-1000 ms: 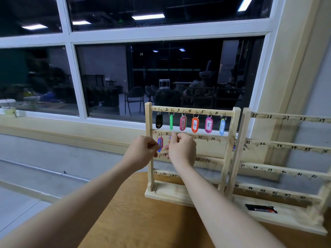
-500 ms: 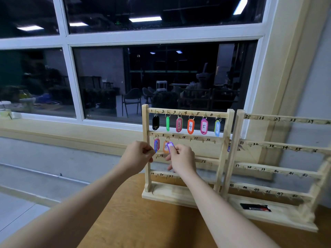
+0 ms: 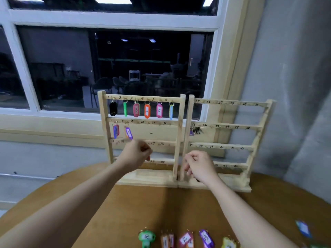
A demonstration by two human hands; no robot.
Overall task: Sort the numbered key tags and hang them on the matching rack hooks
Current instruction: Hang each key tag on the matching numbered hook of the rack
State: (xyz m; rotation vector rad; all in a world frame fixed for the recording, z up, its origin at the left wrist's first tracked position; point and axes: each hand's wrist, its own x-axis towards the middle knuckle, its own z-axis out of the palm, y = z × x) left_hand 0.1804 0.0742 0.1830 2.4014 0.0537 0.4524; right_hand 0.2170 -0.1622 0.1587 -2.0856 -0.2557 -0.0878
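Behind the round wooden table (image 3: 125, 208) a dark window (image 3: 114, 65) fills the wall. Two wooden racks stand side by side at the table's far edge; the left rack (image 3: 176, 133) is my landmark. Its top rail carries six tags on hooks 1 to 6, each hanging with its long axis vertical: black (image 3: 113, 108), green (image 3: 125, 109), pink "3" (image 3: 136, 110), orange "4" (image 3: 147, 111), magenta "5" (image 3: 159, 110), pale blue (image 3: 171, 111). On the second rail, the red-and-blue tag (image 3: 116, 131) hangs vertical and the purple tag (image 3: 129, 133) tilts, its lower end toward the right. My left hand (image 3: 134, 155) is loosely curled in front of the third rail, holding nothing I can see. My right hand (image 3: 200, 165), fingers relaxed and curled, holds nothing and hides part of the right rack (image 3: 258, 133). Loose tags (image 3: 186, 239) lie at the table's near edge, cut off by the frame, their numbers blurred.
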